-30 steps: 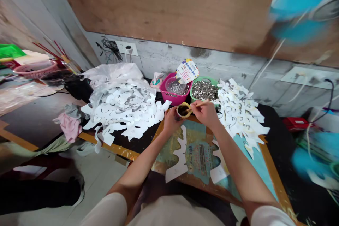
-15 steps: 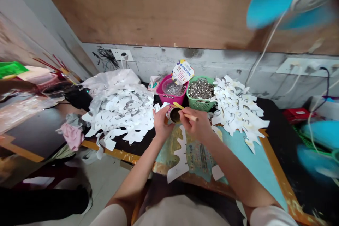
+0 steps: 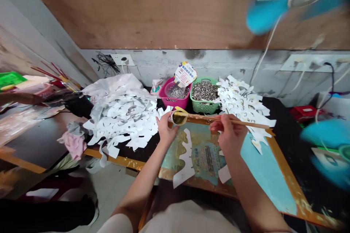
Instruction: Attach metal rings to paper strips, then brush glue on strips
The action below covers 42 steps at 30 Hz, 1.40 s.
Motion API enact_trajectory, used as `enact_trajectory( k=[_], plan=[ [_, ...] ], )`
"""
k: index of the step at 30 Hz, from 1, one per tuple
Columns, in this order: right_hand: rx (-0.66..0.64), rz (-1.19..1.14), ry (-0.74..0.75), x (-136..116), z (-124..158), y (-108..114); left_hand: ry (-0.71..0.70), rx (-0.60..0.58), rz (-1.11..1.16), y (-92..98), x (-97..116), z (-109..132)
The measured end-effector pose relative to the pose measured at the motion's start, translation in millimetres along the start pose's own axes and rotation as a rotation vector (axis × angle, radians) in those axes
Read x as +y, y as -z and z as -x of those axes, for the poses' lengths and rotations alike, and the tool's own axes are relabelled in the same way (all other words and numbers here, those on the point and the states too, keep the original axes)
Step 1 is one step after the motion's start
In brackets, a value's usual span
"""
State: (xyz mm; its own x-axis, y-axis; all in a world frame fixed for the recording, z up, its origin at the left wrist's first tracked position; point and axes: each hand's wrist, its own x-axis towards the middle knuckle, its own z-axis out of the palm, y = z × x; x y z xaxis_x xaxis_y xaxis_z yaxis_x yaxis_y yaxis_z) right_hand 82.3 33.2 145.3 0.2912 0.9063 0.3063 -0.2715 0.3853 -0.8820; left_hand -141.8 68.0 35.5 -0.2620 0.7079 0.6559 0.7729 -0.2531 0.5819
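My left hand (image 3: 166,129) is closed round a small can (image 3: 179,119), tilted with its mouth towards me. Dark yellowish stuff coats the inside, and a yellow strip (image 3: 180,109) lies across its upper rim. A long wooden stick (image 3: 202,117) is pinched in my right hand (image 3: 232,133), held nearly level; its left tip is at the can's mouth. Below the hands, a white paper cutout (image 3: 187,158) with a wavy edge lies on the stained board (image 3: 175,145). Another white piece (image 3: 224,174) is partly hidden by my right forearm.
Heaped white cutouts (image 3: 128,116) lie left; more cutouts (image 3: 243,105) with metal bits are piled right. A pink basket (image 3: 173,101) and green basket (image 3: 204,107) hold small metal parts. A blue-bladed fan (image 3: 266,14) hangs upper right. A co-worker's hand (image 3: 30,99) shows far left.
My right hand has moved right, away from the can, and much more of the stick shows. My left hand still holds the can. The piece near my right wrist is now more covered.
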Motion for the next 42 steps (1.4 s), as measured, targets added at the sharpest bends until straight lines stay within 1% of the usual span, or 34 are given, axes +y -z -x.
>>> enact_trajectory(
  k=[3, 5, 7, 9, 12, 14, 16, 18, 20, 23, 25, 27, 30, 31, 33, 35, 36, 37, 39, 42],
  plan=[
    [0.181, -0.14, -0.097, 5.4, -10.3, 13.5, 0.06, -0.047, 0.008, -8.5, -1.4, 1.8],
    [0.25, -0.218, -0.145, 8.9, -17.5, 20.0, 0.102, -0.088, 0.023, -13.3, -1.0, 2.8],
    [0.279, -0.267, -0.163, 12.1, -22.5, 24.3, 0.135, -0.116, 0.036, -16.1, 1.3, 3.5],
    [0.273, -0.271, -0.168, 16.2, -24.2, 26.4, 0.158, -0.136, 0.044, -16.7, 5.4, 3.7],
    [0.236, -0.206, -0.211, 24.8, -21.2, 27.4, 0.176, -0.148, 0.055, -15.0, 12.1, 2.6],
    [0.221, -0.183, -0.273, 30.7, -17.8, 28.5, 0.184, -0.142, 0.047, -14.4, 14.2, 1.0],
    [0.203, -0.213, -0.365, 34.0, -15.7, 30.9, 0.197, -0.143, 0.026, -15.7, 12.4, -0.7],
    [0.175, -0.306, -0.466, 32.5, -16.1, 34.7, 0.212, -0.162, 0.008, -19.4, 6.8, -2.1],
    [0.153, -0.446, -0.548, 25.7, -18.2, 39.1, 0.237, -0.197, 0.003, -24.5, -1.1, -2.9],
    [0.133, -0.648, -0.616, 8.8, -20.3, 45.2, 0.269, -0.246, 0.015, -31.4, -12.7, -3.9],
    [0.135, -0.738, -0.601, -4.3, -19.0, 48.9, 0.255, -0.265, 0.028, -34.1, -18.2, -5.2],
    [0.147, -0.801, -0.536, -17.0, -15.8, 52.7, 0.24, -0.286, 0.053, -34.2, -21.7, -6.8],
    [0.142, -0.833, -0.442, -31.9, -9.1, 61.3, 0.233, -0.313, 0.076, -27.2, -23.5, -6.8],
    [0.139, -0.82, -0.425, -34.8, -6.5, 65.4, 0.222, -0.299, 0.069, -22.4, -23.4, -5.0],
    [0.158, -0.768, -0.4, -36.4, 0.0, 75.3, 0.179, -0.227, 0.033, -10.1, -21.8, 2.1],
    [0.212, -0.689, -0.393, -31.8, 8.9, 86.6, 0.133, -0.163, 0.001, 2.6, -18.0, 13.2],
    [0.247, -0.647, -0.399, -27.5, 14.2, 92.2, 0.114, -0.166, -0.003, 7.5, -15.0, 19.3],
    [0.283, -0.607, -0.416, -22.2, 20.0, 97.3, 0.099, -0.191, 0.002, 10.4, -11.3, 25.1],
    [0.348, -0.535, -0.463, -9.7, 32.4, 105.7, 0.093, -0.301, 0.034, 9.5, -2.5, 34.2],
    [0.399, -0.434, -0.514, 8.9, 50.1, 113.1, 0.097, -0.549, 0.131, -5.2, 9.4, 40.3]
  ],
)
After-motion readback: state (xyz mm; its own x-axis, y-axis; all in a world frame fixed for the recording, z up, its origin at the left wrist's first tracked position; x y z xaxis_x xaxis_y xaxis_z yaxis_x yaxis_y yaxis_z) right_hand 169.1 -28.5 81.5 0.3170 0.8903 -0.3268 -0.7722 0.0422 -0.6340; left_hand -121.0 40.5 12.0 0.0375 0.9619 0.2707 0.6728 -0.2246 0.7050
